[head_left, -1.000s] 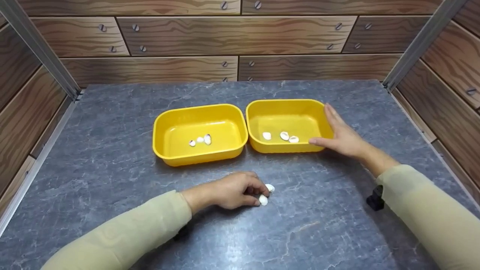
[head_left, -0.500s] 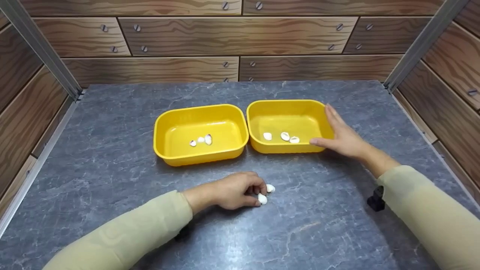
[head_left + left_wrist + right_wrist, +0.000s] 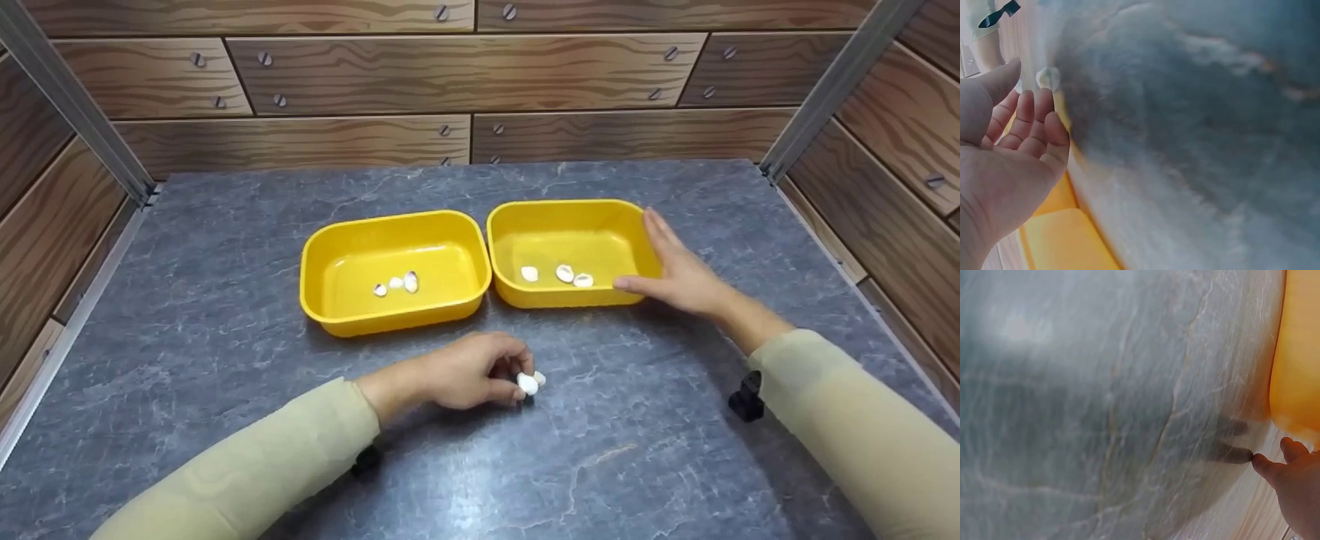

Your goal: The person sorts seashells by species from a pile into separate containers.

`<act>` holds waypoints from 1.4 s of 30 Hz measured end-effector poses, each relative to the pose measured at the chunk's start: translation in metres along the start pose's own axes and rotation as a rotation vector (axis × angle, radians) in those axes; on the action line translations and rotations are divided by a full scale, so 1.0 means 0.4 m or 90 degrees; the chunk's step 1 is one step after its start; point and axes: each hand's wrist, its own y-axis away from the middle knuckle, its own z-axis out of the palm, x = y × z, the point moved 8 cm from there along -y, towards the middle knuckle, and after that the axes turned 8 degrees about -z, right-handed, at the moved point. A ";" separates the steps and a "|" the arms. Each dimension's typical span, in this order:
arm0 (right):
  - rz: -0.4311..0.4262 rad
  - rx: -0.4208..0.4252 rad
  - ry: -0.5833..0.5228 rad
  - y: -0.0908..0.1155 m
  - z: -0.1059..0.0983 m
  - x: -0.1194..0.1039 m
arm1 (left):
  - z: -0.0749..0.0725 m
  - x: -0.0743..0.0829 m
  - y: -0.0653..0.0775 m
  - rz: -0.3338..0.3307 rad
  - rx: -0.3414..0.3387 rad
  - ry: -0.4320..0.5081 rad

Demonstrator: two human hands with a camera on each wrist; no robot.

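In the head view my left hand pinches a small white seashell between thumb and fingertips, just off the table. Right behind it a second white shell partly shows; in the left wrist view a pale shell appears beyond the fingertips. My right hand rests against the right end of the right yellow container, thumb at the front rim and straight fingers along the side. Several shells lie inside that container, among them a white shell.
The left yellow container stands against the right one and holds several small shells, including a purple-tinged shell. Both stand on a grey marbled tabletop. Wood-patterned panels enclose the back and sides.
My left hand has taken hold of the nearer shell and lifted it slightly from the table. My right hand stays at the right container. The view has shifted a little.
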 end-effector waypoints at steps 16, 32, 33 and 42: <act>-0.001 0.001 0.016 -0.003 -0.003 -0.001 | -0.192 0.124 -0.045 0.026 0.113 0.027; 0.000 0.002 0.003 -0.003 0.005 -0.001 | -0.312 0.083 -0.162 -0.085 0.195 0.027; -0.002 0.002 0.006 -0.004 0.006 -0.001 | -0.315 0.076 -0.168 -0.093 0.199 0.030; -0.004 0.002 0.020 -0.003 -0.001 -0.004 | -0.310 0.017 -0.223 -0.127 0.230 0.055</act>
